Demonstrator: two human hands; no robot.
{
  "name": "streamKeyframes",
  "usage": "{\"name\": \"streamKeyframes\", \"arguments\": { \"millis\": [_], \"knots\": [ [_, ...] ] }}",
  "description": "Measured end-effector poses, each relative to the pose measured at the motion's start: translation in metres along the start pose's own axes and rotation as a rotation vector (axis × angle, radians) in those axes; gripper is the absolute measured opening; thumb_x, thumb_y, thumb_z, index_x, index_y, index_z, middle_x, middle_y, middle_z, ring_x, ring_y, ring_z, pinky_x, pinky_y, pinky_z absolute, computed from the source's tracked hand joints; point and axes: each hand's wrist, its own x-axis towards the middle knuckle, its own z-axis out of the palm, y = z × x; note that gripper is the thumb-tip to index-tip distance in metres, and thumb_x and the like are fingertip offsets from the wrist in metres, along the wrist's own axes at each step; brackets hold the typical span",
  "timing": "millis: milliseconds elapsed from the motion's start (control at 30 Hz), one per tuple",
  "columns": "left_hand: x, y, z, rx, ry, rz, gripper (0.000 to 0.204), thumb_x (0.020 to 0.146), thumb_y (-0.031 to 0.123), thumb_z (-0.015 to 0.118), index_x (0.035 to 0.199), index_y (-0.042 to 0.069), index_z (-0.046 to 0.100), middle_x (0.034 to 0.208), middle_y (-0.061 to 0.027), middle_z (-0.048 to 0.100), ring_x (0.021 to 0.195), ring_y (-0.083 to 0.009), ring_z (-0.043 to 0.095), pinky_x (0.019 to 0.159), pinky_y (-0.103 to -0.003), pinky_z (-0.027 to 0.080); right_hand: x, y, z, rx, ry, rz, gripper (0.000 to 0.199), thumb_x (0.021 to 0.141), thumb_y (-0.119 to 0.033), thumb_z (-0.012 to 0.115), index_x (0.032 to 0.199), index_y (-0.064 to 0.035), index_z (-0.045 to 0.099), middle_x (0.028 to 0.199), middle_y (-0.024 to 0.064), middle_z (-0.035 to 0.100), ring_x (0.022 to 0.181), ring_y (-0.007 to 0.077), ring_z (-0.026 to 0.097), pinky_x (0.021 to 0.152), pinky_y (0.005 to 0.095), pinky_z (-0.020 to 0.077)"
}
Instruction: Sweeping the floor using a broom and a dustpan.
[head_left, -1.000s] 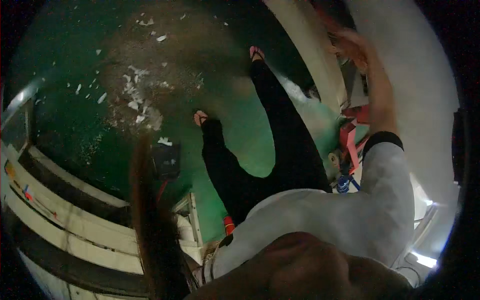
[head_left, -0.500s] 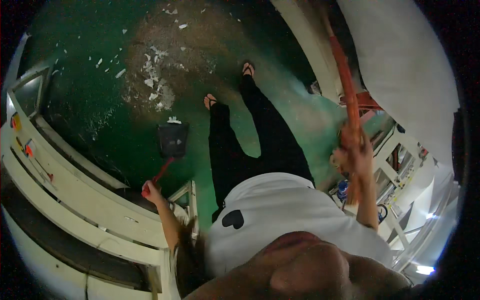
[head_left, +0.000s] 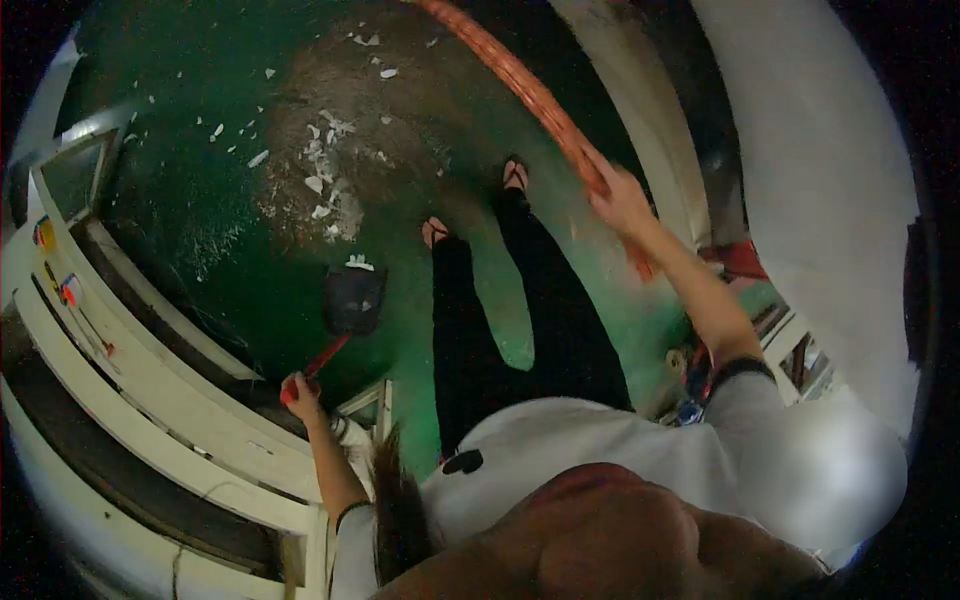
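Observation:
My left hand [head_left: 301, 394] is closed round the red handle [head_left: 329, 355] of a black dustpan [head_left: 354, 302]. The pan is low, at the green floor, and a few white scraps [head_left: 358, 262] are at its far lip. In my right hand [head_left: 622, 207] is a long orange-red broom handle [head_left: 527, 88], slanting toward the top of the view; its far end is cut off by the upper edge. Beyond the dustpan, broken white pieces [head_left: 314, 184] lie in a pile on a brownish dusty patch [head_left: 291, 95], with smaller bits scattered to the left.
My sandalled feet [head_left: 514, 175] stand right of the pile. A cream slatted frame [head_left: 180, 375] with small coloured tools runs along the left. On the right are a pale curved beam [head_left: 650, 110], a large white surface [head_left: 810, 160] and a red part [head_left: 738, 260].
My right arm has swung forward and inward from the right side, carrying the broom handle across toward the pile. My left hand and the dustpan hold nearly the same place while the view shifts slightly.

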Motion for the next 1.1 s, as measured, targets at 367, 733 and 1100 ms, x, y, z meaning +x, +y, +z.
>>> {"name": "streamKeyframes", "arguments": {
  "millis": [367, 733, 1100],
  "knots": [
    [-0.039, 0.006, 0.022, 0.159, 0.279, -0.141, 0.024, 0.084, 0.024, 0.055, 0.097, 0.005, 0.049, 0.089, -0.0071, 0.052, 0.076, -0.0157, 0.049, 0.068, -0.029, 0.041, 0.463, 0.105, 0.096, -0.341, 0.159, 0.161, 0.038, 0.086, -0.017, 0.043, 0.121, -0.0033, 0.038, 0.103, 0.0169, 0.057, 0.085, 0.0326, 0.058, 0.072, 0.0404, 0.0468],
    [0.003, 0.064, 0.061, 0.209, 0.197, -0.111, 0.019, 0.083, 0.025, 0.055, 0.088, 0.008, 0.048, 0.067, -0.0008, 0.047, 0.056, -0.0073, 0.041, 0.052, -0.02, 0.034, 0.229, 0.301, 0.206, -0.251, 0.146, 0.883, 0.043, 0.082, -0.019, 0.041, 0.124, -0.0105, 0.031, 0.097, 0.0234, 0.056, 0.089, 0.0365, 0.058, 0.073, 0.0463, 0.0467],
    [0.014, 0.042, 0.024, 0.047, -0.116, 0.004, 0.015, 0.084, 0.02, 0.053, 0.085, 0.006, 0.049, 0.068, -0.0005, 0.048, 0.058, -0.0097, 0.045, 0.053, -0.021, 0.036, -0.123, 0.11, 0.17, 0.192, -0.142, 0.647, 0.065, 0.08, -0.017, 0.052, 0.134, -0.013, 0.016, 0.077, 0.0244, 0.056, 0.069, 0.0419, 0.055, 0.061, 0.0468, 0.0439]
  ]
}}
